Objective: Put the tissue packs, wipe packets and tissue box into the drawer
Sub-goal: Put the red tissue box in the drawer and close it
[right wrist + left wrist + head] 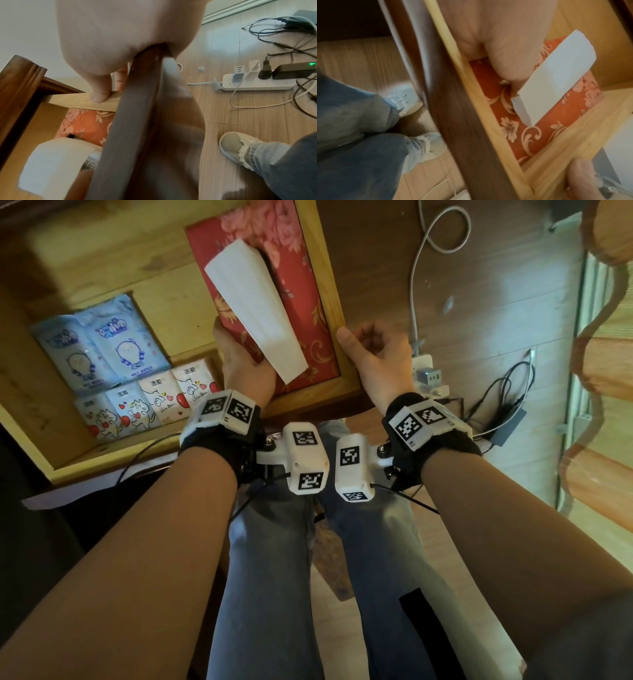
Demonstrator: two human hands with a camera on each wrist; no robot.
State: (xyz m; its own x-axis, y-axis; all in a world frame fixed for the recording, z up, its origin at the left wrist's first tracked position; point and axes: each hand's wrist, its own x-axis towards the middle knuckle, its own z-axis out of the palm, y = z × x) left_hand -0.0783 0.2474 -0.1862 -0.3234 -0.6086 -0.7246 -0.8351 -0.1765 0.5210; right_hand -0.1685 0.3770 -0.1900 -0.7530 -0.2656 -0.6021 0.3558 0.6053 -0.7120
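Note:
The red floral tissue box (pixel 308 344) lies in the open wooden drawer (pixel 330 289) against its right wall, and a white tissue (pixel 255 309) sticks out of it. My left hand (pixel 239 354) grips the box's near left corner; its thumb (pixel 506 65) lies on the box top (pixel 532 136) beside the tissue (pixel 556 81). My right hand (pixel 371 347) grips the drawer's near right corner, thumb (pixel 100 88) on the rim, fingers curled outside. Two blue wipe packets (pixel 102 350) and several tissue packs (pixel 144 405) lie in the drawer's left part.
A white power strip (pixel 257 82) with chargers and tangled cables (pixel 496 392) lies on the wooden floor right of the drawer. My legs in jeans (pixel 291 577) and slippers (pixel 235 146) are below the drawer front (pixel 462 121). Bare drawer bottom (pixel 113 261) shows at the back left.

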